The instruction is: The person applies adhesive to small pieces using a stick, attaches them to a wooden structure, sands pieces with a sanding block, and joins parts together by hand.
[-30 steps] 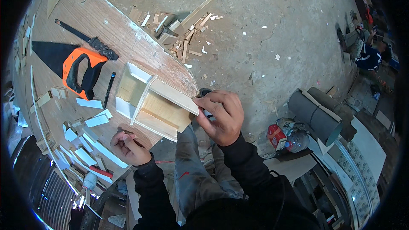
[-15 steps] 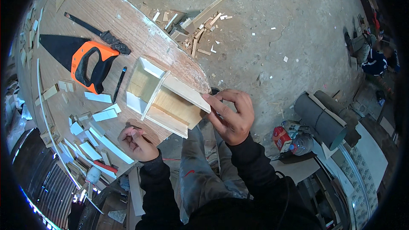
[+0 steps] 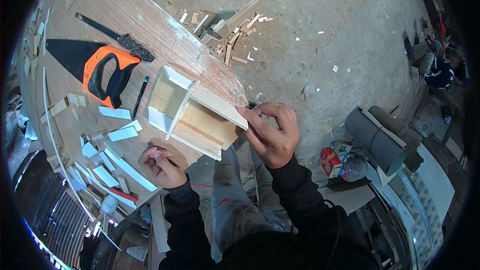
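On the wooden bench top point(image 3: 165, 30), a small wooden assembly point(image 3: 200, 120) with panels and a crosswise divider lies at the rounded end. My right hand point(image 3: 272, 132) grips the right end of its long side panel, thumb and fingers pinched over the edge. My left hand point(image 3: 162, 166) is below and left of the assembly, fingers curled and pressed together; whatever is in them is too small to make out. Left of the assembly are an orange and black handsaw point(image 3: 102, 75), a black pencil point(image 3: 140, 95) and a dark tool with a wrapped end point(image 3: 130, 45).
Cut white and wooden strips point(image 3: 127, 170) lie along the bench. Wood scraps point(image 3: 237, 37) litter the concrete floor point(image 3: 325, 20). Right of my legs are a plastic bottle point(image 3: 355, 167), a red container point(image 3: 330, 160) and dark rolls point(image 3: 370, 137). Another person point(image 3: 440, 72) is at far right.
The whole view shifted a little right and up between the oldest frame and the middle one. Both my hands and the assembly stay in nearly the same relation throughout.
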Available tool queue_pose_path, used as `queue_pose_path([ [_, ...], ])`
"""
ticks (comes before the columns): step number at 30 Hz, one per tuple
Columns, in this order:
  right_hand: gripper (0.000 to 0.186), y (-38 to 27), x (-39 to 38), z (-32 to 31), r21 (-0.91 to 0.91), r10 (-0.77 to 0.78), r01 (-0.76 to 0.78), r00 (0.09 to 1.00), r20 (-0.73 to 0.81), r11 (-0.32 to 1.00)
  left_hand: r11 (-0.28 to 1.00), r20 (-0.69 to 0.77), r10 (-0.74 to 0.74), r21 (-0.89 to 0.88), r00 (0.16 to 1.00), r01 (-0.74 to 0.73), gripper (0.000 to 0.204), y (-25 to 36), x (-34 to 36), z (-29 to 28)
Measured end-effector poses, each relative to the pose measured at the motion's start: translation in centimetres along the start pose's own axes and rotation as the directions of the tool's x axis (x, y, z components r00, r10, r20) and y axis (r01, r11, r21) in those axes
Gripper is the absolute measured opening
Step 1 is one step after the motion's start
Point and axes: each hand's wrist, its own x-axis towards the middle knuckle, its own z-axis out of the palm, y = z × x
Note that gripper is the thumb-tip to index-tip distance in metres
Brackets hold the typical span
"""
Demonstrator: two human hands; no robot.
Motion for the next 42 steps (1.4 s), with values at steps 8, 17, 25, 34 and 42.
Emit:
queue_pose_path([
  [8,0.045,0.1,-0.1,0.1,-0.003,-0.003,0.003,1.0,0.002,1.0,1.0,-0.012,-0.007,0.014,1.0,0.008,0.017,0.2,0.0,0.1],
  [17,0.047,-0.2,-0.1,0.1,0.004,0.025,-0.025,1.0,0.018,1.0,1.0,-0.006,-0.007,-0.009,1.0,0.007,0.018,0.3,0.0,0.0],
  [25,0.045,0.0,0.0,0.2,0.003,0.018,-0.018,1.0,0.01,1.0,1.0,-0.011,-0.003,-0.027,1.0,0.003,0.017,0.5,0.1,0.2],
  [34,0.044,0.6,0.0,0.0,0.02,0.036,-0.036,0.999,0.011,0.999,1.0,-0.011,-0.012,0.004,1.0,0.012,0.015,0.4,-0.3,0.4],
  [42,0.051,0.3,-1.9,-1.2,0.206,0.24,-0.234,0.971,-0.002,0.95,0.996,0.011,-0.04,-0.075,0.999,0.04,0.008,-0.5,-0.4,-0.1],
])
